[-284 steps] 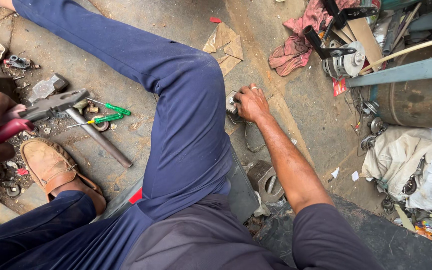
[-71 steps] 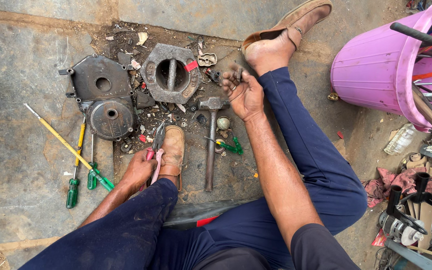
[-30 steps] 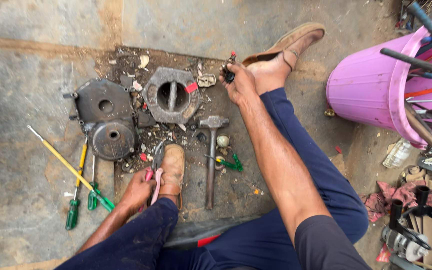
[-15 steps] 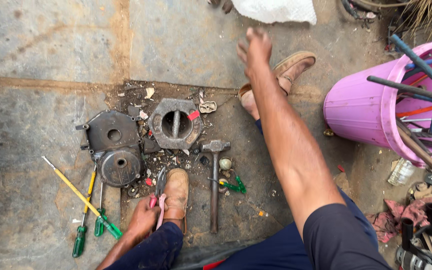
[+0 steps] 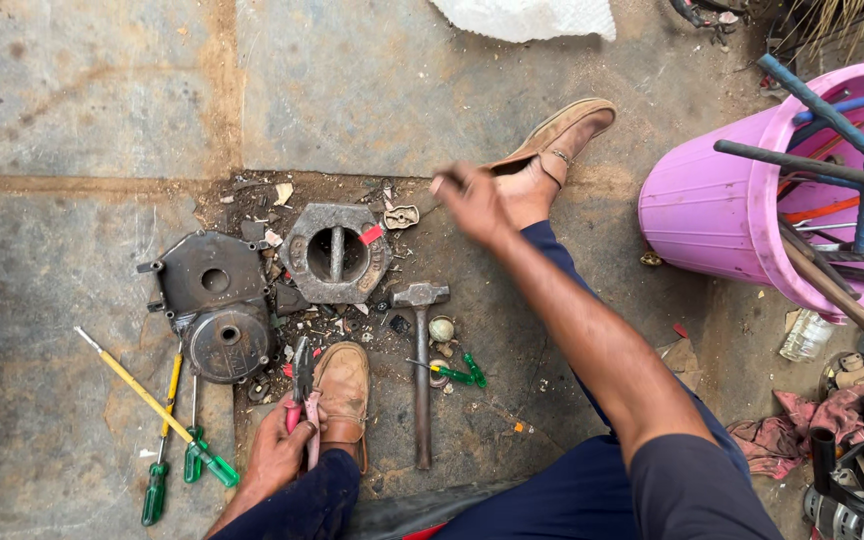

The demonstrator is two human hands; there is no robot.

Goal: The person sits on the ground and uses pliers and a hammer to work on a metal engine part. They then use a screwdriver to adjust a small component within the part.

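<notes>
the left hand [image 5: 277,450] grips pliers [image 5: 303,385] with pink handles and dark metal tips, beside a shoe [image 5: 343,390]. the right hand [image 5: 472,200] is blurry; grip unclear.

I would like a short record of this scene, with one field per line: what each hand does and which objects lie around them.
left hand: holds pliers with red handles, beside the brown shoe
right hand: raised and blurred, near the other shoe; whether it holds anything cannot be told
ground centre: hammer, grey metal housing, dark engine cover
ground left: green-handled screwdrivers
right side: pink bucket holding rods
</notes>
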